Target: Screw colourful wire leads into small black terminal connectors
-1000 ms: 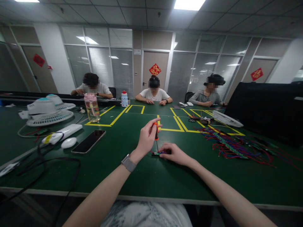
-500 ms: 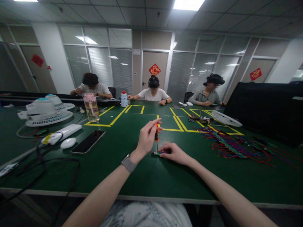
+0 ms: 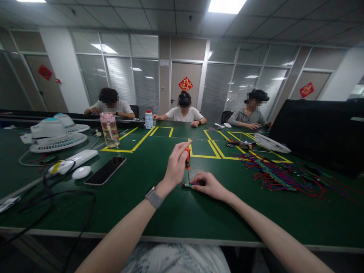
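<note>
Left hand (image 3: pixel 176 161) up, fingers nearly straight toward 1 o'clock, grip closed on screwdriver (image 3: pixel 187 163): near-vertical, tip at 6 o'clock on circuit board (image 3: pixel 186 185). Board flat on worktop (image 3: pixel 127 216), long axis 9-to-3; right hand (image 3: pixel 209 185) low, fingertips pinching its 3 o'clock end.

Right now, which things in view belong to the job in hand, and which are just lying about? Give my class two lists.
In the job:
screwdriver, held in the left hand
small circuit board at its tip, touched by the right hand
probably the wired boards

Apparently lying about:
phone
white oval case
pink-lidded bottle
</note>
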`<state>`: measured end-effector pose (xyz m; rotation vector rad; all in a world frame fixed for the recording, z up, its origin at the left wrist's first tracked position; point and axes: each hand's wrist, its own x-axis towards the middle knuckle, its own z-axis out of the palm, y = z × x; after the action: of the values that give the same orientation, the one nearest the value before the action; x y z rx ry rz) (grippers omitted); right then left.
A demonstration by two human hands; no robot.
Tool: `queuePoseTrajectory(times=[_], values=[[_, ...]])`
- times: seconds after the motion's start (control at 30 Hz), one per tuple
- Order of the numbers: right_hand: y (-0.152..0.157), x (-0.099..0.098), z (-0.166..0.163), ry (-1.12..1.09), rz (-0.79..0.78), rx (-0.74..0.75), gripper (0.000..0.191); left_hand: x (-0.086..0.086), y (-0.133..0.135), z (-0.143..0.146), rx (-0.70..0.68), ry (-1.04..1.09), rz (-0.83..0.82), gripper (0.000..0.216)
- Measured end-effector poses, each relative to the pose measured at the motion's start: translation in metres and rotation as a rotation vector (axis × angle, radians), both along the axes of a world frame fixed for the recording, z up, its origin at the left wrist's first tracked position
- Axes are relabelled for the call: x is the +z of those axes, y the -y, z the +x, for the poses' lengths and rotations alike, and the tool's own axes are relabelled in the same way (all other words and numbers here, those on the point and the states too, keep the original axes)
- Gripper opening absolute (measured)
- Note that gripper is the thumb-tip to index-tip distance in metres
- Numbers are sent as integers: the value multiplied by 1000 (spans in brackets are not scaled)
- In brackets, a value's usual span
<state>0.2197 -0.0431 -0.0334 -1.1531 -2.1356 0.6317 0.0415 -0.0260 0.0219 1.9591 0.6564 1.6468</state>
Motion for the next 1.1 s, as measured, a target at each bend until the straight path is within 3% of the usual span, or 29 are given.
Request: queuePoseTrajectory(times=[0.17, 0.5, 0.6, 0.87, 1.0, 1.1], values=[[0, 0, 0, 1, -2, 3, 15, -5, -3, 5, -112, 120, -123, 38], [0, -1, 1, -19, 3, 10, 17, 5, 5, 1, 197, -35, 100, 19], [0, -1, 1, -11, 8, 9, 18, 4, 4, 0, 160, -52, 81, 26], [0, 0, 1, 3, 21, 13, 16, -4, -4, 4, -115, 92, -108, 40], [0, 0, 1, -1, 21, 19, 16, -2, -2, 6, -110, 124, -141, 37], [0, -1, 1, -6, 27, 14, 15, 0, 0, 5, -26, 67, -59, 32]])
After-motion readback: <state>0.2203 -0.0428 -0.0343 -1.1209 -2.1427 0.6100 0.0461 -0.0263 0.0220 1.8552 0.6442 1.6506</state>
